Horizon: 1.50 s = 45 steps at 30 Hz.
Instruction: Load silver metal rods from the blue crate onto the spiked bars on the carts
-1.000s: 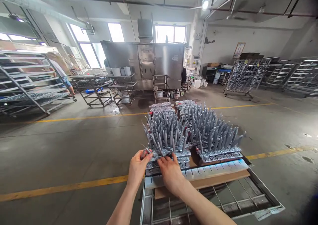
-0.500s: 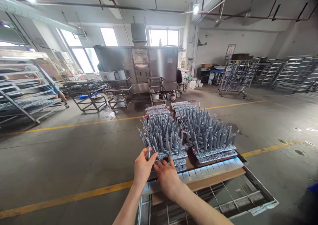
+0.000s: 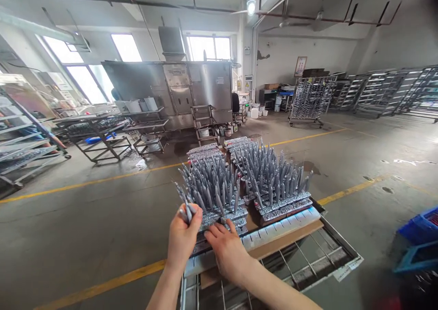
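Two blocks of grey pointed metal pieces (image 3: 239, 178) stand upright in holders on a board (image 3: 287, 235) laid over a metal wire cart (image 3: 328, 260). My left hand (image 3: 182, 237) is closed around a couple of grey pointed pieces (image 3: 186, 207) at the near left corner of the left block. My right hand (image 3: 227, 250) lies with its fingers spread on the front row of the holder strip, just right of the left hand.
A big steel machine (image 3: 178, 89) stands at the back with carts and tables before it. Racks stand at the left (image 3: 20, 136) and back right (image 3: 310, 98). Blue crates (image 3: 420, 241) sit at the right. Yellow lines cross the concrete floor.
My left hand has lifted a couple of pointed pieces up off the corner of the block. The view has swung to the right, bringing blue crates into sight.
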### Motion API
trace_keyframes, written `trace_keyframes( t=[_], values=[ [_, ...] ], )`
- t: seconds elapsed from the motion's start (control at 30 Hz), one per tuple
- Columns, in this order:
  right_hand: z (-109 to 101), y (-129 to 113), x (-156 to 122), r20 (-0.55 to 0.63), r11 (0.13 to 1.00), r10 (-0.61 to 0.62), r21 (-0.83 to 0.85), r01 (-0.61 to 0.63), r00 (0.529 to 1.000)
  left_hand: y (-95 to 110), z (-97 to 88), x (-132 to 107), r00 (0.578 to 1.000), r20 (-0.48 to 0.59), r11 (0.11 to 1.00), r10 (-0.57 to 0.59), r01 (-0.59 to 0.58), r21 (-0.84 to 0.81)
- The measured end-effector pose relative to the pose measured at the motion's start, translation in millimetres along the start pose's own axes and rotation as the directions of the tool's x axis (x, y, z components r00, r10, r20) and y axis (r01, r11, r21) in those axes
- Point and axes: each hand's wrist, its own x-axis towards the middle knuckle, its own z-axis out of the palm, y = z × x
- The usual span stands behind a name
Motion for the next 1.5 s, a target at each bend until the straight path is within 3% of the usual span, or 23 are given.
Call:
trace_keyframes(
  t=[0.1, 0.23, 0.43, 0.63, 0.8, 0.83, 0.93, 1.03, 1.2, 1.37, 1.5],
  values=[
    [-8.0, 15.1, -16.5, -0.015, 0.996, 0.091, 0.021, -0.091, 0.996, -5.3, 18.4, -6.9, 0.988, 0.154, 0.989, -0.032, 0.009, 0.147],
    [-11.9, 30.3, -21.9, -0.018, 0.987, 0.161, 0.002, -0.161, 0.987, -12.7, 43.1, -5.9, 0.969, 0.222, 0.977, -0.109, 0.063, 0.203],
    [-4.8, 34.0, -15.5, -0.148, 0.982, 0.186, 0.054, -0.180, 0.971, -23.6, 59.8, -0.2, 0.962, 0.263, 0.972, -0.069, 0.005, 0.236],
    [1.2, 41.8, -9.7, -0.096, 0.977, 0.210, -0.023, -0.213, 0.973, -23.7, 64.3, 1.2, 0.961, 0.272, 0.974, -0.047, -0.016, 0.227],
    [-0.4, 42.1, -9.0, -0.059, 0.978, 0.198, -0.047, -0.201, 0.978, 6.5, 43.9, 7.2, 0.999, 0.041, 0.988, -0.010, 0.003, 0.156],
    [-1.2, 41.8, -9.6, -0.056, 0.980, 0.192, -0.046, -0.195, 0.980, 12.8, 40.8, 8.9, 0.999, 0.037, 0.988, 0.010, -0.016, 0.151],
    [-2.4, 41.2, -11.5, -0.073, 0.979, 0.198, -0.027, -0.200, 0.978, 21.5, 44.3, 10.0, 0.976, 0.216, 0.983, 0.035, -0.072, 0.169],
    [-1.0, 41.7, -12.4, -0.085, 0.980, 0.197, -0.021, -0.199, 0.977, 14.5, 63.4, 4.9, 0.935, 0.355, 0.979, 0.005, -0.077, 0.191],
    [3.5, 43.7, -11.4, -0.073, 0.981, 0.193, -0.017, -0.195, 0.979, 1.8, 86.3, 0.2, 0.935, 0.354, 0.961, 0.030, -0.124, 0.246],
    [3.5, 44.6, -12.7, -0.057, 0.982, 0.186, -0.010, -0.187, 0.981, 3.4, 91.0, 1.8, 0.942, 0.332, 0.958, 0.040, -0.130, 0.255],
    [-1.4, 43.4, -15.8, -0.079, 0.985, 0.174, -0.001, -0.174, 0.982, 15.4, 86.6, 5.1, 0.963, 0.270, 0.972, 0.004, -0.067, 0.225]
  ],
)
